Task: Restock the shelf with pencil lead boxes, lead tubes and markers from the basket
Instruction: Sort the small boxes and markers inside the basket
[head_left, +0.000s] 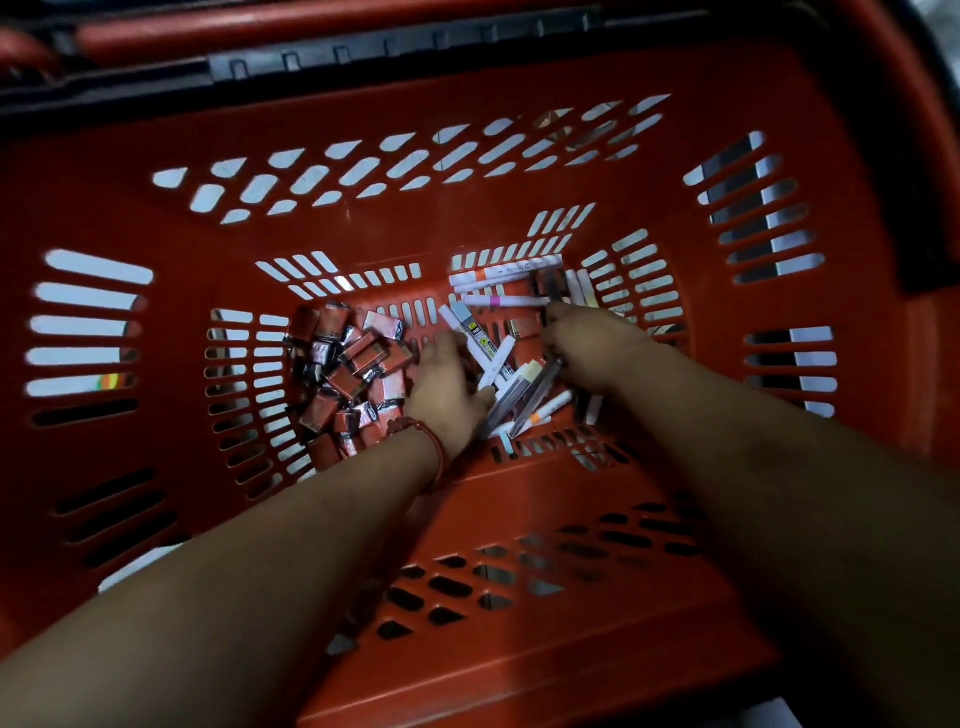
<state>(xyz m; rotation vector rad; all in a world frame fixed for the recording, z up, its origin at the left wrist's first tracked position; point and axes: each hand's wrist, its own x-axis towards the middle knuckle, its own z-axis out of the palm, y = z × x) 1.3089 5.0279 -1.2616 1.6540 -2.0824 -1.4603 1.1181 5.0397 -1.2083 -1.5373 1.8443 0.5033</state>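
Note:
I look down into a red plastic basket (519, 197). A pile of small red pencil lead boxes (348, 374) lies on the left of its floor. White markers (506, 273) and slim lead tubes (475, 330) lie crossed on the right. My left hand (447, 387), with a red bracelet on its wrist, rests palm down between the boxes and the markers, fingers spread and thumb touching a white marker. My right hand (589, 348) is closed around a few dark, clear lead tubes (543, 387) that stick out above and below the fist.
The basket walls are slotted and rise steeply on all sides. A dark handle and rim (363, 57) run across the top. A pale floor shows through the slots. No shelf is in view.

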